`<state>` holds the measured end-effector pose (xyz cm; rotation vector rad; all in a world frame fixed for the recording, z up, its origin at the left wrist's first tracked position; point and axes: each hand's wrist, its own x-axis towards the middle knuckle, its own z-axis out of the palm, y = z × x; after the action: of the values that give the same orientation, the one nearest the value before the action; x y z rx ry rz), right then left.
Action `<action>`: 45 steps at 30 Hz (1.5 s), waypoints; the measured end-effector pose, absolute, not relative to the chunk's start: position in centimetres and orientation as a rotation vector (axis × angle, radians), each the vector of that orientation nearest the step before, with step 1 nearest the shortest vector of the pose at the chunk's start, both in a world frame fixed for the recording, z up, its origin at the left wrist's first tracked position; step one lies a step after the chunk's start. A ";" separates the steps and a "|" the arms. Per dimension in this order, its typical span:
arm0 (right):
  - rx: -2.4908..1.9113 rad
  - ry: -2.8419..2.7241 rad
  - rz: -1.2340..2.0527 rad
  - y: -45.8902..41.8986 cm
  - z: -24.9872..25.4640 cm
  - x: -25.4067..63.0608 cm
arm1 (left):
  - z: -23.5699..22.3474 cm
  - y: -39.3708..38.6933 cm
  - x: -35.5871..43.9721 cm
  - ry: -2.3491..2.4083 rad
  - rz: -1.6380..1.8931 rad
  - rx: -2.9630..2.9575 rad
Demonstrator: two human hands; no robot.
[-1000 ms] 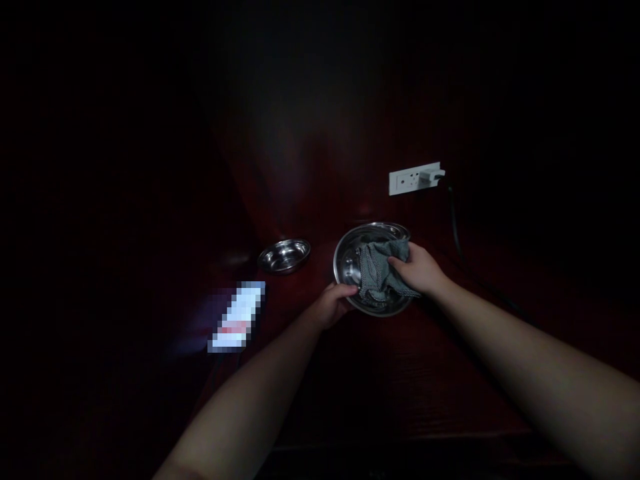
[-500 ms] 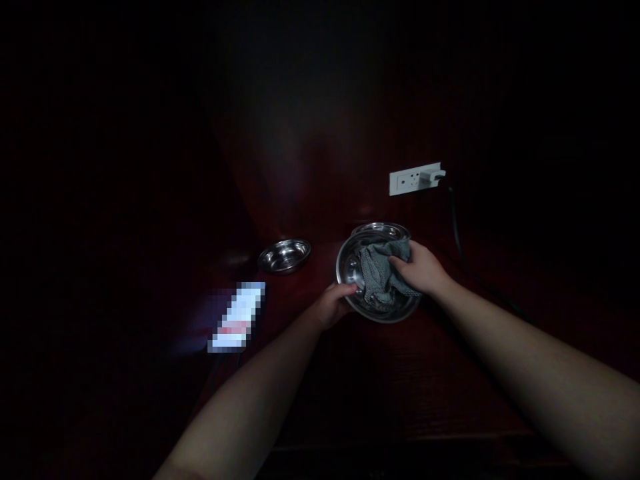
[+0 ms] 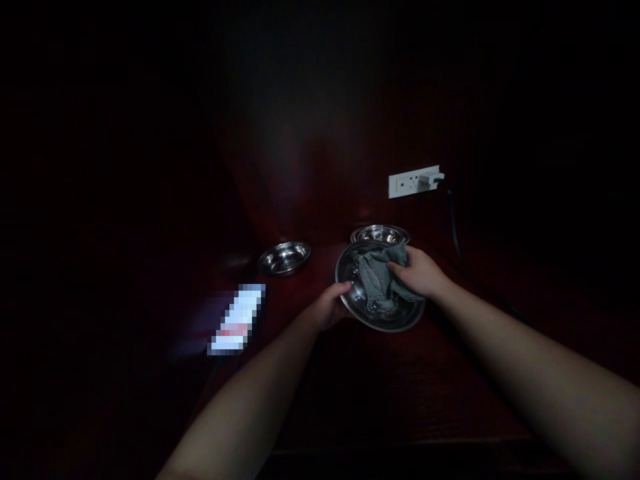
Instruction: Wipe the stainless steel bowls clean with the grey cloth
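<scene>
A shiny steel bowl (image 3: pixel 356 293) is held tilted above the dark red table, its inside facing me. My left hand (image 3: pixel 332 307) grips its left rim, thumb on the inside and the other fingers mostly hidden underneath. A grey-green cloth (image 3: pixel 380 280) lies bunched against the bowl's inner surface. My right hand (image 3: pixel 420 270) is closed on the cloth at its right side, thumb on top; the remaining fingers are covered by the cloth. Just behind the held bowl sits a second steel bowl (image 3: pixel 381 233), partly hidden by it.
Another steel bowl (image 3: pixel 285 259) stands to the left on the dark red table (image 3: pixel 400 387). A lit, blurred-out screen (image 3: pixel 237 320) lies nearer me on the left. On the wall, a white socket plate (image 3: pixel 414 181) carries a plug, and a dark cable (image 3: pixel 454 223) hangs down beside it.
The held bowl has come lower and nearer me and changed its tilt, so more of the bowl behind it shows. Both hands keep their holds.
</scene>
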<state>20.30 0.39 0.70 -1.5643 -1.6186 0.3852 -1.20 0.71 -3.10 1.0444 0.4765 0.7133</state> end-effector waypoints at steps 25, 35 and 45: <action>-1.596 -1.566 0.340 0.8 -0.2 19.9 | -2.3 -0.2 -0.3 0.516 0.931 0.952; -1.593 -1.583 0.316 0.5 0.2 19.9 | -2.8 0.0 -0.5 0.456 0.819 1.015; -1.583 -1.603 0.333 0.3 0.6 19.9 | -2.9 0.1 -0.3 0.372 0.808 1.025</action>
<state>19.95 0.26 0.59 -1.5829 -1.6027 0.3335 -0.28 0.05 -2.89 1.0249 0.3717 0.8084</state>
